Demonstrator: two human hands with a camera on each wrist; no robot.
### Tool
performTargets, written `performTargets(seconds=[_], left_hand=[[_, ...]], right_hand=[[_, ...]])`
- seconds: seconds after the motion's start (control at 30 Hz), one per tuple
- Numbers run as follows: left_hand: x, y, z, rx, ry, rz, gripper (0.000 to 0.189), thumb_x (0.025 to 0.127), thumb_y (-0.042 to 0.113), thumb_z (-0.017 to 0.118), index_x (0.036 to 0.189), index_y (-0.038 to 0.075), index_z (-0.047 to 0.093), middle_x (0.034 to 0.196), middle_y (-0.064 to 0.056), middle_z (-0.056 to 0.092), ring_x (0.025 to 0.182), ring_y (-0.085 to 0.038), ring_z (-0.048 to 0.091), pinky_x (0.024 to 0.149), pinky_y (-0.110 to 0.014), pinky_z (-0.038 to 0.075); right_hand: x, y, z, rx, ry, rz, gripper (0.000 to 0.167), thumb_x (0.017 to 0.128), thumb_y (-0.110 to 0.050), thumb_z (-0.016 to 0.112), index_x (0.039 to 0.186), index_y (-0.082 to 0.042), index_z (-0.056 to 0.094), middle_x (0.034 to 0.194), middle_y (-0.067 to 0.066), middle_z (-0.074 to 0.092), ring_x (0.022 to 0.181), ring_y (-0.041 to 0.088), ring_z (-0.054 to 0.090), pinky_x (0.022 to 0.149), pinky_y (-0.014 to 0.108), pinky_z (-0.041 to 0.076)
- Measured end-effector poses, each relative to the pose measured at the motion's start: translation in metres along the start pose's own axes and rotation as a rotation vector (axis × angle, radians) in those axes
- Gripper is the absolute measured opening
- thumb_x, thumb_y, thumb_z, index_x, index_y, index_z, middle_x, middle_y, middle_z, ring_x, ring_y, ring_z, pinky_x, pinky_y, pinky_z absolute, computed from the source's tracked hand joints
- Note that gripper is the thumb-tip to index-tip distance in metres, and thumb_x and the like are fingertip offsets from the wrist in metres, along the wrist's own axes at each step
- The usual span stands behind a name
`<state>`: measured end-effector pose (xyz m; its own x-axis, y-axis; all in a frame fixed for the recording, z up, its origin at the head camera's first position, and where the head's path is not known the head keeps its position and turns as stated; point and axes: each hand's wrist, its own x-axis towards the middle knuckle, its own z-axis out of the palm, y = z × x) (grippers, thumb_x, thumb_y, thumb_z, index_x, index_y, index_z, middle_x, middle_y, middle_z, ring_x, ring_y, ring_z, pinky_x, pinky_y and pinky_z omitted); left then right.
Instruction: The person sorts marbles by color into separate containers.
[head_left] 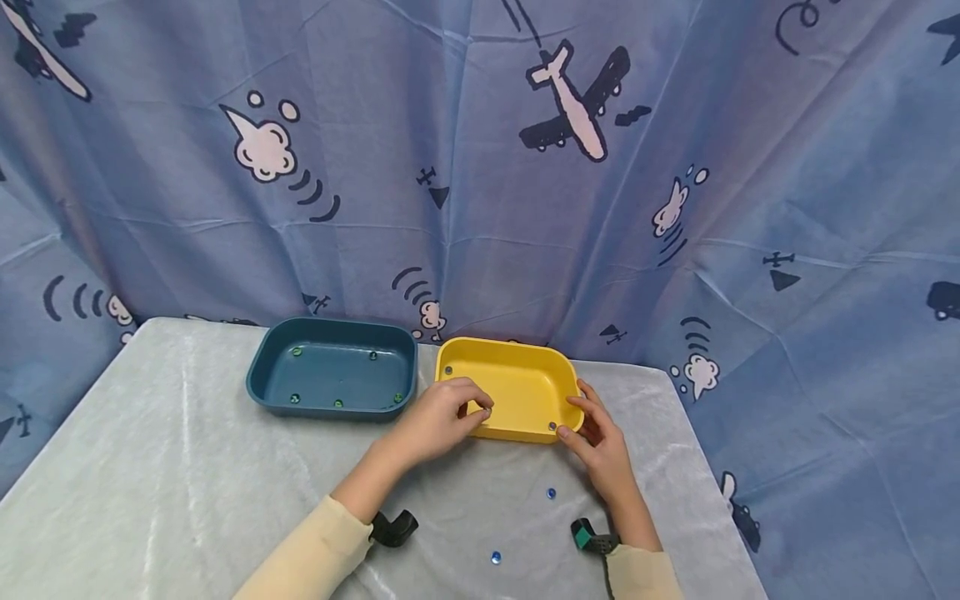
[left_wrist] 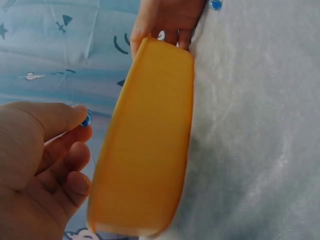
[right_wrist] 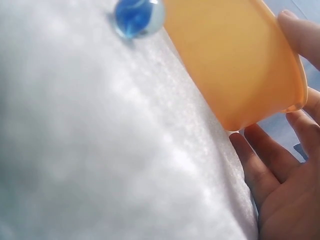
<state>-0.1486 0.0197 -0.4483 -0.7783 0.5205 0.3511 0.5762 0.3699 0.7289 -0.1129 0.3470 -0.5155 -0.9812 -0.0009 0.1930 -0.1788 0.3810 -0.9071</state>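
My left hand (head_left: 438, 423) is over the near left edge of a yellow plastic tray (head_left: 517, 390), pinching a blue glass marble (left_wrist: 87, 119) between thumb and index finger. The other left fingers curl loosely below it. On the tray's right end is my right hand (head_left: 602, 446), its thumb at the near rim and its fingers round the side wall. Two marbles lie inside the tray, one at the far left (head_left: 448, 370) and one close to the right thumb (head_left: 552, 426).
Left of the yellow tray stands a dark teal tray (head_left: 330, 411) with several green marbles in it. Two blue marbles, one nearer the tray (head_left: 551, 493) and one farther forward (head_left: 496, 557), lie on the pale cloth. A patterned blue curtain (head_left: 480, 167) hangs behind the table.
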Motion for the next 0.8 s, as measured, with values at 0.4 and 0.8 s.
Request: performTargets(seconds=[0.4, 0.8], left_hand=[[0.0031, -0.0078, 0.0023, 0.014, -0.029, -0.035, 0.009, 0.102, 0.011, 0.079, 0.110, 0.010, 0.083, 0.101, 0.003, 0.074, 0.083, -0.012, 0.060, 0.072, -0.026, 0.056], [0.0010, -0.0055, 0.0015, 0.000, -0.032, -0.043, 0.011, 0.102, 0.008, 0.079, 0.112, 0.006, 0.083, 0.103, 0.001, 0.075, 0.083, -0.014, 0.060, 0.071, -0.028, 0.054]], right_hand=[[0.0005, -0.0013, -0.0004, 0.007, -0.002, -0.005, 0.050, 0.102, -0.012, 0.078, 0.149, -0.004, 0.062, 0.178, -0.003, 0.032, 0.143, 0.004, 0.052, 0.108, 0.016, 0.050], [0.0010, 0.0019, -0.0015, 0.011, -0.006, -0.008, 0.049, 0.102, -0.010, 0.078, 0.149, -0.005, 0.062, 0.178, -0.003, 0.032, 0.144, 0.004, 0.051, 0.108, 0.015, 0.049]])
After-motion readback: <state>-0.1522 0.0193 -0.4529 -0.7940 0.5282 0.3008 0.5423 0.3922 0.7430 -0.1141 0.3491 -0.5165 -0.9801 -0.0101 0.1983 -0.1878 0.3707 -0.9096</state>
